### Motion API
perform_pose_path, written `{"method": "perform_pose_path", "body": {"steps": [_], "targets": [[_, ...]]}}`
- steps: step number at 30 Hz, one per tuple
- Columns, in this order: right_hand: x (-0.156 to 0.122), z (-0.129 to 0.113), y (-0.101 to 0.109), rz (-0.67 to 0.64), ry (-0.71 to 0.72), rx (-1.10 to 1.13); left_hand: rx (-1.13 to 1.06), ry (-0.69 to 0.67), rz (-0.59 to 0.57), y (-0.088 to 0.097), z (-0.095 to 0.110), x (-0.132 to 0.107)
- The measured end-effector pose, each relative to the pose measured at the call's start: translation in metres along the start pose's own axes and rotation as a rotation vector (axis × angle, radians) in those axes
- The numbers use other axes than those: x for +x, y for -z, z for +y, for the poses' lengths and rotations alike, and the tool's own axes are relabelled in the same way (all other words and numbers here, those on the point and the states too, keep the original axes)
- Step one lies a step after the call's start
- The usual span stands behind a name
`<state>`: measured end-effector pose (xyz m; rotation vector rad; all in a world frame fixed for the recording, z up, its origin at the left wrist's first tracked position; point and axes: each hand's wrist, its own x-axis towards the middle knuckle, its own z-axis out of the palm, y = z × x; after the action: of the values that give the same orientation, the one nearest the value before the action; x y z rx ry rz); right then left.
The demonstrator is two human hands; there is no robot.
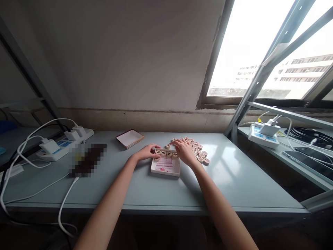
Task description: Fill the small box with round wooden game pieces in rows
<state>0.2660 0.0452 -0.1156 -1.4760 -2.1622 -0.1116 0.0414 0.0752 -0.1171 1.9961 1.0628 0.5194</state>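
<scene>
left hand grips white box — right hand hides some pieces

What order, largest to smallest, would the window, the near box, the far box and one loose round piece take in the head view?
1. Window
2. Near box
3. Far box
4. Loose round piece

By look only: being closer to the camera favours the near box.
</scene>
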Motion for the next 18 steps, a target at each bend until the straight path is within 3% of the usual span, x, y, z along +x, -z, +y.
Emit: {"method": "perform_pose_path", "body": {"steps": [7, 18], "targets": [[-0.002, 0.016, -0.009, -0.152, 0.108, -0.065, -0.039, -0.016, -0.149, 0.003, 0.004, -0.003], [-0.001, 0.012, -0.01, -0.068, 0.179, -0.07, 0.017, -0.039, -0.102, 0.003, 0.001, -0.001]]}}
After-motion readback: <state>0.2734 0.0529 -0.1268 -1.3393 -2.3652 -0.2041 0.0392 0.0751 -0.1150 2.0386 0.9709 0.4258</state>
